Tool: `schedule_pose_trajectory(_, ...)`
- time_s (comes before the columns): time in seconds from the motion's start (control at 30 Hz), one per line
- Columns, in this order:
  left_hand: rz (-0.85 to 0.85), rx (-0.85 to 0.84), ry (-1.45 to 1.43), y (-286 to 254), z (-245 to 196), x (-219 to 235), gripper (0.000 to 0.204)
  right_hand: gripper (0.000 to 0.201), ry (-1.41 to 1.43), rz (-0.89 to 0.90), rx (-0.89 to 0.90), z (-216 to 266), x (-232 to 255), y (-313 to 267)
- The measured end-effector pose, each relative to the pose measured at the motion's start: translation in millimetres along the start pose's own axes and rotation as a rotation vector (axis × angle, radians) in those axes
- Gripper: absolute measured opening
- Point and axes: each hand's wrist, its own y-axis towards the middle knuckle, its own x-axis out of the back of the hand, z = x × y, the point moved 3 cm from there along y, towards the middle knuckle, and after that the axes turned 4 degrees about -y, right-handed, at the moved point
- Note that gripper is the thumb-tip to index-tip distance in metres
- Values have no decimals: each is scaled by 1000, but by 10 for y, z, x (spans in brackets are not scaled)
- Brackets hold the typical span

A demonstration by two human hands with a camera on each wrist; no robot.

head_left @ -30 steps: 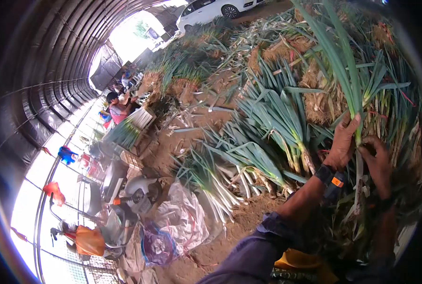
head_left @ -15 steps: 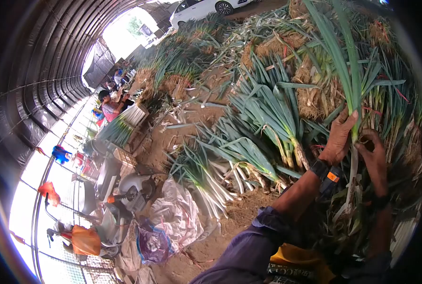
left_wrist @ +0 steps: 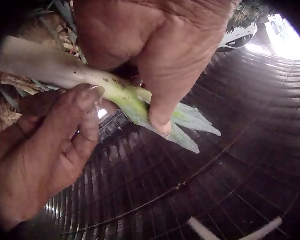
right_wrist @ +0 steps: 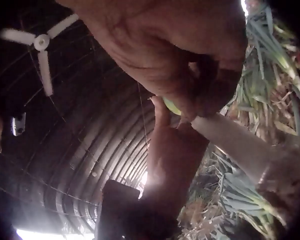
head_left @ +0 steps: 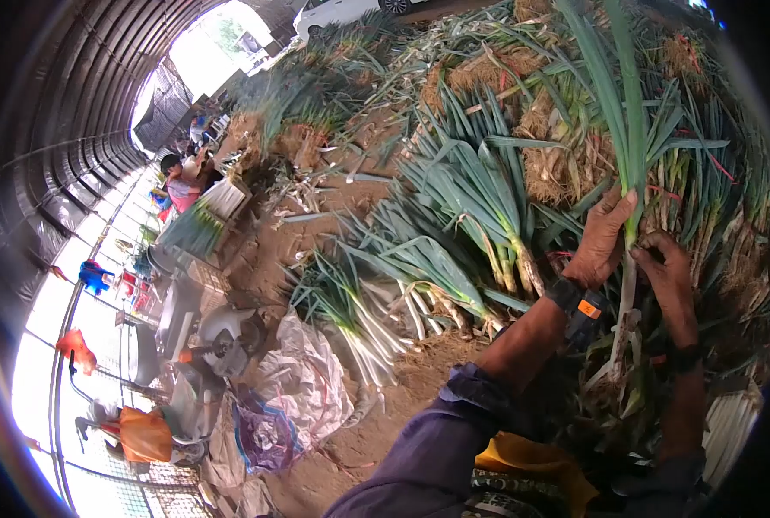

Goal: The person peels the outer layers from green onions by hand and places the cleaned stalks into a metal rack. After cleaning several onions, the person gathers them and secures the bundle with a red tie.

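Note:
One large leek stands upright in the head view, green leaves up and pale stalk down. My left hand grips it where the leaves join the stalk, thumb along the green part. Just below, my right hand pinches the stalk between thumb and fingers. The left wrist view shows the leek's pale stalk lying across both hands, with dark specks near the right thumb. In the right wrist view the white stalk extends from under the right hand; its root end is blurred.
Leek bundles lie left of the hands, and tied ones stand behind. Peeled white leeks rest on the ground beside plastic sacks. A scale is at left. Another person sits farther back.
The head view has shifted, so the hands and leek appear farther left and the car is more cut off. Both hands keep their hold on the leek, with little visible change in their grip.

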Motion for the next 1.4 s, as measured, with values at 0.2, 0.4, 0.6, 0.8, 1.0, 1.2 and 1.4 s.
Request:
schedule_pose_trajectory(0.2, -11, 29, -13, 3, 59, 8, 36, 16, 57, -1, -43, -19, 7, -42)
schedule_pose_trajectory(0.4, 32, 26, -27, 19, 60, -9, 36, 17, 114, -17, -16, -71, -2, -43)
schedule_pose_trajectory(0.6, 34, 31, -31, -12, 38, -59, 37, 13, 147, 18, -80, -30, 19, -53)
schedule_pose_trajectory(0.8, 47, 66, -46, 1, 108, 14, 38, 13, 158, 65, -130, 118, 97, -98)
schedule_pose_trajectory(1.0, -16, 50, 7, -13, 28, -71, 38, 12, 5, -42, 84, 91, 0, -49)
schedule_pose_trajectory(1.2, -42, -3, 4, 5, -9, -117, 41, 9, 5, -120, 97, 28, 9, -82)
schedule_pose_trajectory(1.4, 0, -20, 16, -35, -6, -81, 39, 10, 73, -159, 141, 128, 5, -157)
